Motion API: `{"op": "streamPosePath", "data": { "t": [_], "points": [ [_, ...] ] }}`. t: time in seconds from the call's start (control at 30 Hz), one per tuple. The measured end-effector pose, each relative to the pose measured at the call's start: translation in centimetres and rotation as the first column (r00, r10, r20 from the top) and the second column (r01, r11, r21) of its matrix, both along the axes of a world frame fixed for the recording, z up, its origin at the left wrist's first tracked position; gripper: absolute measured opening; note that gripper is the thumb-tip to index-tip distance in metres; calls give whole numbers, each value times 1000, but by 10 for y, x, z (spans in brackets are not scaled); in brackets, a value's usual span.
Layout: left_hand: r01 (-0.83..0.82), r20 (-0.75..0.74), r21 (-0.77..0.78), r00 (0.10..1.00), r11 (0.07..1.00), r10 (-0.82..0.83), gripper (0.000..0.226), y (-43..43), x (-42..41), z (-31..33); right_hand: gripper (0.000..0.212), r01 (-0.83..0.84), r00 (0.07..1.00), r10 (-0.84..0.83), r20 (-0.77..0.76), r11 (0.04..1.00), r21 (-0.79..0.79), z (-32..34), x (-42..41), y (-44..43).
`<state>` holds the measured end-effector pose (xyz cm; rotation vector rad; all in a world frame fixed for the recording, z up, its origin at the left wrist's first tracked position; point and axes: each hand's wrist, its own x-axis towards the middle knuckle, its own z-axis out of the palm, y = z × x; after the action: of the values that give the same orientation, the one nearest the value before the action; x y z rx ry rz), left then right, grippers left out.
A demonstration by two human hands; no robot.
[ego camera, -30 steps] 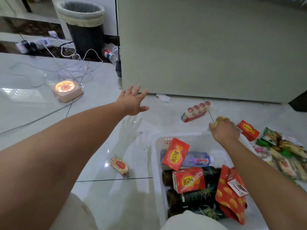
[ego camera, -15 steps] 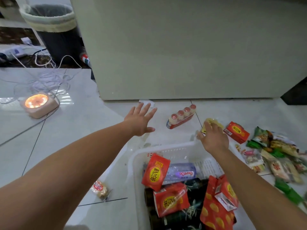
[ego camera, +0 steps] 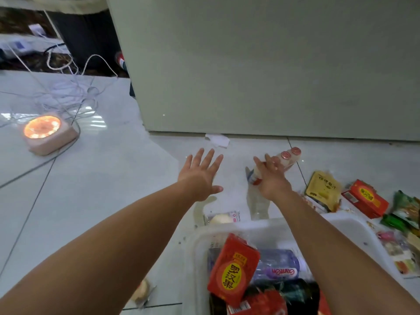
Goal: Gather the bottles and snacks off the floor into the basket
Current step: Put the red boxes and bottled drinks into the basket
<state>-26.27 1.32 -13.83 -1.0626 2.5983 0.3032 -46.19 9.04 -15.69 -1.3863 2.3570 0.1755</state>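
A white basket [ego camera: 247, 227] sits low in view, holding a red carton [ego camera: 234, 269], a clear water bottle [ego camera: 278, 267] and dark bottles. Beyond it on the floor lies a shrink-wrapped pack of small red-capped bottles [ego camera: 289, 156]. My right hand [ego camera: 271, 178] reaches over that pack with straight fingers, covering its near end; I cannot tell whether it touches. My left hand [ego camera: 201, 176] hovers spread over bare tile to the left. A yellow packet [ego camera: 322, 189], another red carton [ego camera: 364, 198] and green snack bags [ego camera: 406, 210] lie on the right.
A wrapped bun [ego camera: 222, 218] lies just beyond the basket rim, and another wrapped snack [ego camera: 142, 292] at lower left. A pale cabinet [ego camera: 272, 64] stands behind. A glowing lamp [ego camera: 44, 133] with tangled cables lies far left, and a paper scrap [ego camera: 217, 139] by the cabinet base.
My right hand left the yellow packet and moved left onto the pack of small bottles. The view shifted forward; my left hand stays spread in about the same place.
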Motion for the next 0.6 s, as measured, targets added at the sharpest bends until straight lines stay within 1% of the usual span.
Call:
{"op": "streamPosePath", "data": {
  "t": [0.07,0.13,0.2,0.27,0.33,0.43,0.53,0.6],
  "points": [
    [-16,-13,17,1000,1000,16,85,-3,9,-6,77,24,998,-22,-61,999,32,-4,6,-6],
    [-41,-20,36,999,999,42,86,-4,17,-11,73,17,987,-15,-158,1000,13,-4,9,-5],
    [-58,-29,61,998,996,60,87,-3,24,-15,61,-30,965,30,-260,1000,3,-3,9,0],
    [-81,-39,85,996,993,85,88,-2,29,-17,48,-75,947,73,-312,997,6,0,5,5],
    [-107,-54,101,992,989,113,88,-3,33,-17,43,-132,939,134,-317,991,27,2,4,9],
    [-134,-72,110,987,985,142,89,-3,35,-17,38,-268,916,270,-297,962,48,8,12,9],
    [-137,-79,123,986,983,147,90,2,35,-16,32,-380,897,369,-243,925,-2,8,34,8],
    [-127,-73,128,988,984,137,92,7,35,-15,33,-432,895,417,-162,898,-78,4,52,11]
  ]
}}
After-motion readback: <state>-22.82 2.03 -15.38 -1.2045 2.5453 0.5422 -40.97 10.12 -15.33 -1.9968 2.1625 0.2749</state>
